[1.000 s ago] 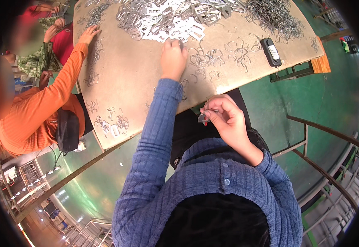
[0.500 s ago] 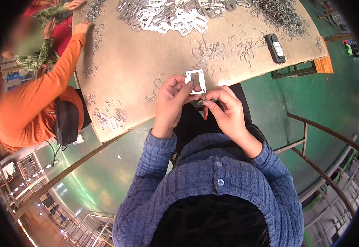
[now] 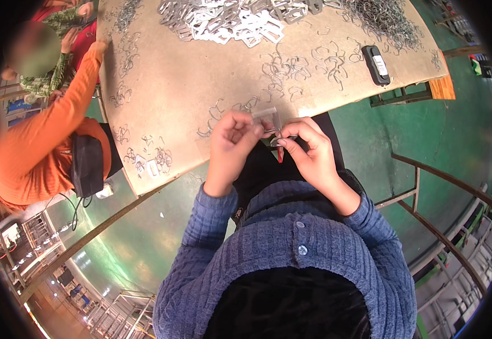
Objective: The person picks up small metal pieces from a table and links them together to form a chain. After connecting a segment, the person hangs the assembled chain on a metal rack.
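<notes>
Over the table's (image 3: 172,85) near edge: left hand (image 3: 230,148) pinches a metal frame (image 3: 266,114), blurred; right hand (image 3: 315,153) pinches a small red-and-metal piece (image 3: 280,154), kind unclear. I'd hold the frame by its rim, wrists steady, both pieces in plain sight.

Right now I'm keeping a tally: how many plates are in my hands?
1 visible: a plate, blurred, in your left hand, with your right hand close beside it. Your fingers may hide another.
</notes>
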A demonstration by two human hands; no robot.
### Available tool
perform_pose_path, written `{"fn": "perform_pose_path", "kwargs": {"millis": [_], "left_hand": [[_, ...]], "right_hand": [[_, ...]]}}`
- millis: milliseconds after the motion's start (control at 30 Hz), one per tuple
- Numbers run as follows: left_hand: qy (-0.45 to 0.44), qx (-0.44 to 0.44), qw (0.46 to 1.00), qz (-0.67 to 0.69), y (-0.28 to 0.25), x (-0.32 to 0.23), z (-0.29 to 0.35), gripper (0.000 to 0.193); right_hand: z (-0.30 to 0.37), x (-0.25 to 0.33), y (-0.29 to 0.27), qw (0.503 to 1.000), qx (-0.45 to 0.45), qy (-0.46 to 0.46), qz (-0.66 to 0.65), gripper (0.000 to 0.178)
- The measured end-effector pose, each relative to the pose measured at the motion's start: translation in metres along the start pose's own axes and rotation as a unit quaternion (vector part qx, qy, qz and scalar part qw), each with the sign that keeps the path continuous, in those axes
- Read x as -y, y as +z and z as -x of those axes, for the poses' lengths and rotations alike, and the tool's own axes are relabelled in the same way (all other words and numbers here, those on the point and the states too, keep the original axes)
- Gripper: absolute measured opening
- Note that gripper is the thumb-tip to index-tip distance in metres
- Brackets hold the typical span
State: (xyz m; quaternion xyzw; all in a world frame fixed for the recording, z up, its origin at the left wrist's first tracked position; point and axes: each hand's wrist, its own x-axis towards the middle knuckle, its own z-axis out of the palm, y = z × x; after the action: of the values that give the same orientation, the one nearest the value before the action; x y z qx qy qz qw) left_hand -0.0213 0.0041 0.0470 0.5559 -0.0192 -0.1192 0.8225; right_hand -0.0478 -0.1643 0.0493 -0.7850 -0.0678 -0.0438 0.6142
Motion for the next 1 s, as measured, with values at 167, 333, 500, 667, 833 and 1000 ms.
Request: {"fn": "perform_pose_path", "kwargs": {"millis": [167,333,500,667,833,1000], "left_hand": [[0.051,0.07,0.994,-0.067,-0.006,-0.002,0.023,0.015],[0.008,0.028,0.996,-0.088,-0.018,0.014,0.037,0.013],[0.004,0.028,0.997,-0.078,-0.015,0.02,0.039,0.013],[0.001,0.028,0.996,-0.083,-0.01,0.024,0.039,0.014],[0.009,0.051,0.997,-0.048,0.0,0.021,0.033,0.013],[-0.015,0.023,0.998,-0.063,0.002,0.025,0.031,0.011]], "right_hand": [[-0.004,0.0,-0.023,0.997,0.071,-0.027,0.035,0.025],[-0.062,-0.037,-0.057,0.977,0.103,0.014,0.185,0.013],[-0.103,-0.089,-0.041,0.926,0.1,0.04,0.361,0.005],[-0.097,-0.086,-0.026,0.86,0.116,-0.031,0.496,0.012],[-0.085,-0.093,-0.026,0.926,0.017,-0.049,0.373,0.01],[-0.07,-0.06,-0.037,0.982,0.015,0.174,-0.073,0.01]]}}
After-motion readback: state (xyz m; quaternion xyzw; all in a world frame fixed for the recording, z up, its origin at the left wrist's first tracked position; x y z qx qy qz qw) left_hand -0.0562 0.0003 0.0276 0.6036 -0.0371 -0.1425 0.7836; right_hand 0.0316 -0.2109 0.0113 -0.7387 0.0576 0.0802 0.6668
